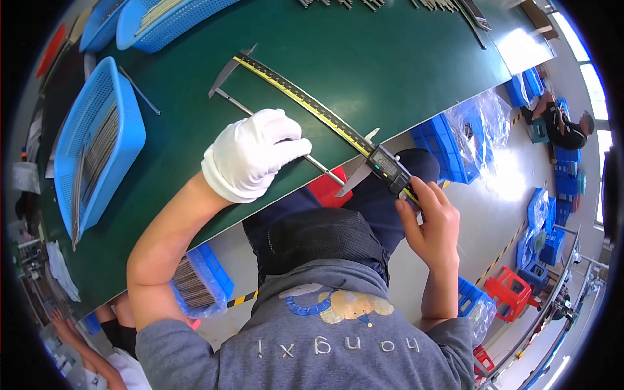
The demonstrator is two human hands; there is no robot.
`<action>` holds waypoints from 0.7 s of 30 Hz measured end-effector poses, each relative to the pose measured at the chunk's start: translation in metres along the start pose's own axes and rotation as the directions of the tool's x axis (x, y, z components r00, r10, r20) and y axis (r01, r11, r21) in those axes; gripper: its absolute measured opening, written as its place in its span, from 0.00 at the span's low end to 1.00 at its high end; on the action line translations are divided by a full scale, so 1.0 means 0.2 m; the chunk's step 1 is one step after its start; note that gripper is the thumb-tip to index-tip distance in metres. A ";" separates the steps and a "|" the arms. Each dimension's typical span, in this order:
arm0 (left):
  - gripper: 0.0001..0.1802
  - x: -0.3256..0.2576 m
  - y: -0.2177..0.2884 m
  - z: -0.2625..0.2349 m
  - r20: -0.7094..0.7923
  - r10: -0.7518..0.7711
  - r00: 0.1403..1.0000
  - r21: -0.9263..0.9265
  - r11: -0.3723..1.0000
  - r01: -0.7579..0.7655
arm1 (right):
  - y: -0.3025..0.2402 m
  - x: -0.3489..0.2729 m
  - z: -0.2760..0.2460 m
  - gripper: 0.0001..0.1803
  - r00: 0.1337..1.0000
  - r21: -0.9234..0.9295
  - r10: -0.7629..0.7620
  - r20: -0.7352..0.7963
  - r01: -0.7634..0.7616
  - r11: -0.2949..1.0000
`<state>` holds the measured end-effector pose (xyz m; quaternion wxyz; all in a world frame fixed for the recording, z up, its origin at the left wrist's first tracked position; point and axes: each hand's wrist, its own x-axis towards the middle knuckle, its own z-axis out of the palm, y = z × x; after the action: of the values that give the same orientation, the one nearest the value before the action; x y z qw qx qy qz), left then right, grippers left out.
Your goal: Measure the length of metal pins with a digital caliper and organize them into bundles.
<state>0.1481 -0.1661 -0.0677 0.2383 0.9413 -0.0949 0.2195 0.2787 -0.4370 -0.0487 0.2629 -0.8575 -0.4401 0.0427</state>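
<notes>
My left hand, in a white glove, is closed around a thin metal rod. The rod slants from the upper left to the lower right and lies between the jaws of a long digital caliper. One jaw is at the rod's far end over the green table, the other at its near end past the table edge. My bare right hand grips the caliper by its slider, thumb and fingers beside the display. The glove hides the rod's middle.
On the green table, a blue basket of metal rods stands at the left, with another blue basket behind it. More rods lie at the far edge. Blue crates stand on the floor at right. Another person sits beyond.
</notes>
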 end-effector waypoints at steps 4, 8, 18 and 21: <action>0.16 0.01 -0.01 0.01 -0.057 0.070 0.996 0.012 0.998 -0.070 | 0.01 -0.01 0.01 0.15 1.000 -0.023 -0.002 -0.009 0.001 1.000; 0.18 0.02 -0.03 0.00 -0.024 0.108 0.994 0.018 0.994 -0.108 | 0.02 -0.01 0.02 0.15 1.000 -0.043 -0.009 -0.014 0.009 0.999; 0.23 0.06 0.09 -0.05 0.096 0.086 0.992 0.009 0.996 -0.087 | -0.02 -0.03 0.01 0.21 1.000 -0.037 0.002 0.008 -0.001 0.999; 0.28 0.06 0.16 -0.02 0.196 0.016 0.981 0.031 0.999 -0.023 | -0.02 -0.03 0.02 0.23 1.000 -0.033 0.016 0.017 -0.016 0.999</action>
<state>0.1472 -0.1931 -0.0460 0.2100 0.9612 -0.1232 0.1299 0.2712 -0.4376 -0.0514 0.2449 -0.8648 -0.4361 0.0448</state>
